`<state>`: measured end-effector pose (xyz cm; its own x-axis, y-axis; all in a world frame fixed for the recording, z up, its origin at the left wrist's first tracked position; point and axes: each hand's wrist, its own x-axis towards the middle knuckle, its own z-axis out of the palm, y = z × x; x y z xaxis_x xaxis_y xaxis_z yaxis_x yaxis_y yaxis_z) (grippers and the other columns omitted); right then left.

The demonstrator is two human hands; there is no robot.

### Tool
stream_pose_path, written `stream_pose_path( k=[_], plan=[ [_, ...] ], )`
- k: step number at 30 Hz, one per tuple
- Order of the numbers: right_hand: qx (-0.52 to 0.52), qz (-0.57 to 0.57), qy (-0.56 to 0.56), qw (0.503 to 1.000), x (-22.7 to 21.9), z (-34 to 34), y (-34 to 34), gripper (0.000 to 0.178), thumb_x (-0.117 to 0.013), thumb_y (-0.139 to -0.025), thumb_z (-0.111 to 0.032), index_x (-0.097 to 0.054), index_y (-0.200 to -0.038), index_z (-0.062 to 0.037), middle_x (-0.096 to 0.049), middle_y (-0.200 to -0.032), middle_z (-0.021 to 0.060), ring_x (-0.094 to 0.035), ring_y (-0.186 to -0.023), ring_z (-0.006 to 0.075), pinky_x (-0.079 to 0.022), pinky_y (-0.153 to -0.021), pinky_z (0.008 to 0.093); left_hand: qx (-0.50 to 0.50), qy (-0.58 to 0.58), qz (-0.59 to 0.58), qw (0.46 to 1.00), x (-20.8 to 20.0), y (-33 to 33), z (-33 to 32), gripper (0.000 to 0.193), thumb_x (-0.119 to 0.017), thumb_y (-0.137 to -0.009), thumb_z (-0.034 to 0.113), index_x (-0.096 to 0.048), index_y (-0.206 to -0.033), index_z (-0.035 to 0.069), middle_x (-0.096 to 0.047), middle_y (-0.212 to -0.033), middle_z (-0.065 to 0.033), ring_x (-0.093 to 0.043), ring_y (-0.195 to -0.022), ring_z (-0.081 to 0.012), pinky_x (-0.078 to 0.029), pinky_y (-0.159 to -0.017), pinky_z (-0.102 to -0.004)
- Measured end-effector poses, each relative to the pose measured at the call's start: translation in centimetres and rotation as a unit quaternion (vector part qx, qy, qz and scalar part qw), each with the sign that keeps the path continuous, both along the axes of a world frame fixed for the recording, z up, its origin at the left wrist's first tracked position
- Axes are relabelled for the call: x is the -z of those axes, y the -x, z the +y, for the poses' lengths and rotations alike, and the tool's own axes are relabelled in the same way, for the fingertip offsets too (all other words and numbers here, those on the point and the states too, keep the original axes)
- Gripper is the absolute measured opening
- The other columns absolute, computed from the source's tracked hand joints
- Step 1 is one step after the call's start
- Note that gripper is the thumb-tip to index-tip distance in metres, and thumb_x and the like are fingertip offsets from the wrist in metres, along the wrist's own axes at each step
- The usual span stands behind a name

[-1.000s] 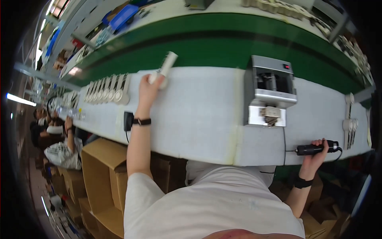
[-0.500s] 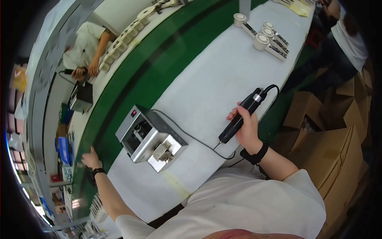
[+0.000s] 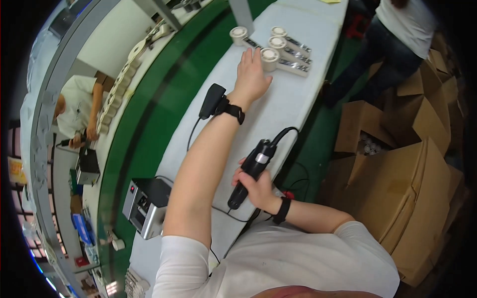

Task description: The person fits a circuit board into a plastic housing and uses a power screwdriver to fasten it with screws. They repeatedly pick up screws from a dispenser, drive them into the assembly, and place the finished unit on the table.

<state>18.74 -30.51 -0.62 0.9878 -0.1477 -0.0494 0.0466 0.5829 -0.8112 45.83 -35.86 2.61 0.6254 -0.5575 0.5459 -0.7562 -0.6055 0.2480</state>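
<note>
My left hand (image 3: 252,78) reaches forward across the white tabletop, fingers stretched out. Its fingertips are close to a white part with a round head and a flat arm (image 3: 270,58); I cannot tell whether they touch. Several similar parts lie around it, with metallic-looking pieces along their arms. In my right hand (image 3: 261,191) is a black electric screwdriver (image 3: 257,165), tilted with its bit pointing down near the table's front edge. A metal box-shaped machine with a small red light (image 3: 149,204) sits on the left, partly behind my left arm.
A green conveyor belt (image 3: 144,114) curves along the table's far side, carrying a small white part (image 3: 118,244). Beyond it a person (image 3: 79,107) works beside a row of white parts. Cardboard boxes (image 3: 377,198) fill the right side, where another person stands. The screwdriver's cable loops near the table edge.
My left hand has swung from the green belt at left to the white parts at the far end. The view has shifted. A white part now shows on the belt.
</note>
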Motion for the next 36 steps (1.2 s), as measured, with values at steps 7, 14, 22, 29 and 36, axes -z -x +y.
stream_pose_path(
  k=[7,14,22,29,36],
  plan=[
    [0.020,-0.014,0.000,1.000,0.2,0.7,-0.1,0.028,-0.055,-0.096,-0.015,-0.048,-0.116,0.0039,-0.063,-0.082,0.0084,-0.063,-0.076,0.0164,-0.052,-0.073,0.0313,0.002,0.070,0.190,0.979,-1.2,0.2,-1.8,0.067,-0.076,-0.078,0.020,-0.048,-0.133,-0.005,-0.045,-0.141,-0.0299,-0.051,-0.125,-0.0417,-0.046,-0.103,-0.0409],
    [0.039,-0.017,-0.022,0.999,-0.7,0.3,0.5,0.024,-0.053,-0.098,-0.015,-0.049,-0.112,0.0031,-0.061,-0.074,0.0077,-0.061,-0.069,0.0171,-0.051,-0.070,0.0316,-0.131,0.083,0.172,0.973,-8.4,12.7,9.7,0.063,-0.080,-0.075,0.024,-0.054,-0.126,-0.002,-0.064,-0.118,-0.0235,-0.063,-0.107,-0.0385,-0.053,-0.091,-0.0401],
    [0.035,0.019,-0.090,0.995,0.1,-0.9,-1.1,0.027,-0.051,-0.097,-0.025,-0.049,-0.115,-0.0047,-0.053,-0.072,0.0047,-0.053,-0.066,0.0187,-0.048,-0.067,0.0341,-0.242,0.234,0.221,0.915,-10.9,38.4,30.3,0.061,-0.082,-0.075,0.020,-0.054,-0.126,0.000,-0.067,-0.110,-0.0181,-0.068,-0.103,-0.0314,-0.053,-0.090,-0.0371],
    [-0.114,-0.153,0.038,0.981,-10.9,6.4,0.4,0.031,-0.054,-0.096,-0.014,-0.047,-0.123,-0.0017,-0.055,-0.079,0.0077,-0.056,-0.071,0.0197,-0.050,-0.072,0.0382,-0.405,0.318,0.269,0.814,-0.8,47.6,36.8,0.062,-0.082,-0.076,0.013,-0.053,-0.129,0.001,-0.067,-0.114,-0.0152,-0.067,-0.106,-0.0266,-0.053,-0.091,-0.0359],
    [-0.155,-0.342,0.163,0.913,-13.2,15.8,1.5,0.031,-0.059,-0.092,0.000,-0.045,-0.119,0.0039,-0.061,-0.075,0.0116,-0.060,-0.061,0.0208,-0.052,-0.063,0.0363,-0.372,0.346,0.184,0.841,2.1,46.6,35.4,0.065,-0.082,-0.077,0.008,-0.050,-0.132,0.000,-0.061,-0.125,-0.0187,-0.064,-0.110,-0.0314,-0.054,-0.092,-0.0378]
  ],
)
